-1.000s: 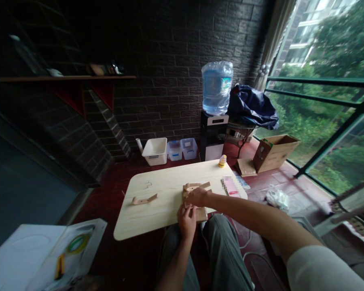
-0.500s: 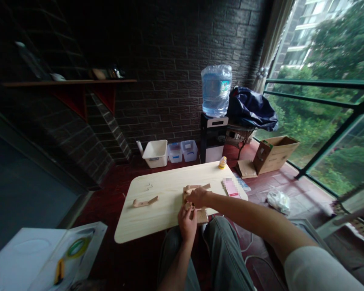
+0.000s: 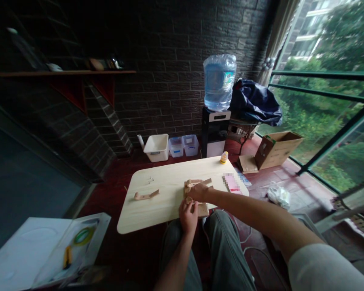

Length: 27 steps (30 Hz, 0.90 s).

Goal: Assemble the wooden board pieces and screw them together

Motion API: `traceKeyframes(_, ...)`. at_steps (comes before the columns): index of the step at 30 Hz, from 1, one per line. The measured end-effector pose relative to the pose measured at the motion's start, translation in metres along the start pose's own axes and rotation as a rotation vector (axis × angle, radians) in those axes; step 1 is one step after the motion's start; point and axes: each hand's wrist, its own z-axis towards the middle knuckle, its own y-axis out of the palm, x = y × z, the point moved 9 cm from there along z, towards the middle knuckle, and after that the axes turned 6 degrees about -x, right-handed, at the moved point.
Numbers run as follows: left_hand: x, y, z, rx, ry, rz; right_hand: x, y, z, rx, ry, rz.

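Observation:
Low over the front edge of a pale wooden table (image 3: 166, 214), my left hand (image 3: 188, 216) pinches a small round-ended wooden piece (image 3: 189, 199). Bent across from the right, my right hand (image 3: 199, 192) has its fingers closed just above that piece; what they hold is hidden beneath them. Both hands are over a wooden block (image 3: 203, 210) at the table's edge. A curved wooden part (image 3: 195, 182) lies just beyond my right hand. Farther left rests a separate wooden part (image 3: 147, 196) with one rounded end. Several small metal pieces (image 3: 151, 179) lie behind it.
A yellow-based bottle (image 3: 223, 158) and a pink item (image 3: 231, 182) are at the table's right. Beyond stand a white tub (image 3: 157, 148), clear bins (image 3: 190, 145) and a water dispenser (image 3: 216, 133). An open plastic case (image 3: 94, 242) is at lower left.
The view has tilted slightly, so the room sits higher in the picture. My hands stay together at the wooden pieces, with only slight finger movement.

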Motion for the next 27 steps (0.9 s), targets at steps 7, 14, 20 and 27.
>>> traceKeyframes(7,-0.001,0.002,0.000,-0.032,0.015,-0.004,-0.001,-0.008,0.011,0.029,0.087,0.040)
traceKeyframes(14,-0.005,0.001,-0.004,0.015,0.035,0.012,-0.007,-0.012,-0.004,-0.029,0.034,-0.021)
traceKeyframes(20,-0.001,-0.001,-0.002,0.006,0.020,0.002,-0.003,-0.015,-0.013,0.042,0.011,-0.038)
traceKeyframes(27,0.004,-0.002,0.003,-0.016,0.015,-0.003,0.007,0.000,-0.001,0.065,-0.027,-0.045)
